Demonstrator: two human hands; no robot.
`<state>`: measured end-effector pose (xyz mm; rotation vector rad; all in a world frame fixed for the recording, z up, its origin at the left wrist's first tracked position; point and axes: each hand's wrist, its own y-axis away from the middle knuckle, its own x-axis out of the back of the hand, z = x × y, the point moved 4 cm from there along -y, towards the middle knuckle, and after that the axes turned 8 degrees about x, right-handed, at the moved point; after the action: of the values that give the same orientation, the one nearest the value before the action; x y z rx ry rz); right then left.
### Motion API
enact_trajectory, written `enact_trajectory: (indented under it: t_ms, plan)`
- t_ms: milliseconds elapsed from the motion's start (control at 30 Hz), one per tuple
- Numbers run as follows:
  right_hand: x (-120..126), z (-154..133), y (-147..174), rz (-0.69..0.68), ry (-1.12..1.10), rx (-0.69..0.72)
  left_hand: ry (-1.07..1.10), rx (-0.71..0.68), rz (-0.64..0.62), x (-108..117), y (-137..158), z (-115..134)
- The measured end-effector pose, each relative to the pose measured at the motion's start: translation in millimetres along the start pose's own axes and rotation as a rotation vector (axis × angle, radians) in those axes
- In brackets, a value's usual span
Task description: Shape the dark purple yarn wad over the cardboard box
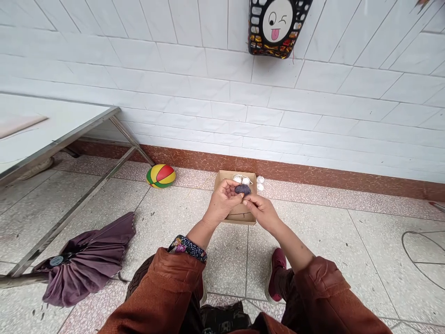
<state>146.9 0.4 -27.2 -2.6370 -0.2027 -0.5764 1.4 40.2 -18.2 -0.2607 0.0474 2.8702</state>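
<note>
My left hand (225, 200) is closed round a small dark purple-blue ball of yarn (242, 189), thumb in front and fingers behind. Right beside it, my right hand (260, 209) is pinched at the lower edge of the ball; whether a thread end is between those fingertips is too small to tell. Both hands are above a shallow cardboard box (222, 175), which they partly hide. At the far end of the box are two small white balls (245, 181) that look like wound thread. A thin dark strand lies on the box bottom.
White round pieces (260, 183) lie right of the box by the wall. A striped ball (161, 176) rests near the metal-legged table (86, 118). A purple folded umbrella (93, 260) lies left. A black basket (273, 28) hangs on the wall; a wire ring (405, 250) is far right.
</note>
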Motion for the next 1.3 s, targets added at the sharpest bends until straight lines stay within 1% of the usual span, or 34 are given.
enact_trajectory:
  t_ms: [100, 167, 200, 267, 300, 367, 400, 433, 467, 533, 600, 667, 733, 767, 833, 900, 967, 1033, 1067, 1100, 1133, 1200, 1233, 1300]
  plan:
    - [9, -15, 2, -0.024, -0.005, 0.083, -0.122, -0.039, 0.031, 0, -1, -2]
    - [19, -19, 2, 0.001, 0.006, 0.109, -0.211, -0.066, 0.037, -1, 0, -2]
    - [24, -19, 1, 0.024, 0.020, 0.116, -0.252, -0.068, 0.020, -2, 2, -2]
    - [33, -15, -1, 0.083, 0.048, 0.118, -0.296, -0.041, -0.078, -7, 5, -2]
    - [35, -11, -2, 0.110, 0.054, 0.114, -0.286, -0.012, -0.149, -10, 8, -3]
    - [35, -2, -3, 0.153, 0.047, 0.091, -0.194, 0.067, -0.279, -15, 13, -4]
    - [33, 3, -3, 0.170, 0.036, 0.073, -0.117, 0.102, -0.309, -17, 14, -4]
    - [30, 8, -3, 0.180, 0.026, 0.052, -0.032, 0.124, -0.305, -17, 15, -4]
    - [26, 11, -3, 0.183, 0.021, 0.032, 0.047, 0.134, -0.279, -17, 14, -4]
    - [15, 15, 0, 0.165, 0.040, 0.006, 0.155, 0.119, -0.185, -13, 11, -5]
    - [3, 12, 4, 0.097, 0.098, 0.019, 0.183, 0.091, -0.082, -8, 5, -7]
    - [-6, 3, 8, -0.006, 0.149, 0.080, 0.135, 0.077, 0.017, -1, -2, -12]
    - [-9, -9, 11, -0.080, 0.154, 0.157, 0.026, 0.071, 0.090, 6, -8, -16]
    - [-6, -14, 11, -0.086, 0.141, 0.187, -0.040, 0.066, 0.109, 8, -9, -18]
    - [5, -20, 9, -0.026, 0.111, 0.208, -0.165, 0.052, 0.107, 9, -9, -18]
    - [20, -19, 5, 0.083, 0.102, 0.186, -0.245, 0.053, 0.046, 6, -4, -16]
    - [31, -11, 1, 0.191, 0.105, 0.131, -0.243, 0.080, -0.081, -1, 4, -12]
    - [32, 2, -1, 0.245, 0.095, 0.043, -0.137, 0.125, -0.275, -11, 13, -7]
    - [29, 8, -1, 0.244, 0.086, -0.001, -0.043, 0.136, -0.328, -14, 16, -4]
    - [23, 13, 0, 0.225, 0.077, -0.034, 0.053, 0.137, -0.344, -15, 17, -2]
    - [16, 16, 2, 0.197, 0.074, -0.053, 0.139, 0.130, -0.320, -14, 16, 1]
    - [1, 15, 6, 0.122, 0.085, -0.046, 0.230, 0.099, -0.189, -7, 9, 1]
    - [-5, 12, 8, 0.083, 0.093, -0.028, 0.225, 0.083, -0.110, -2, 5, 0]
    - [-11, 2, 11, 0.009, 0.090, 0.024, 0.134, 0.056, 0.015, 6, -3, -4]
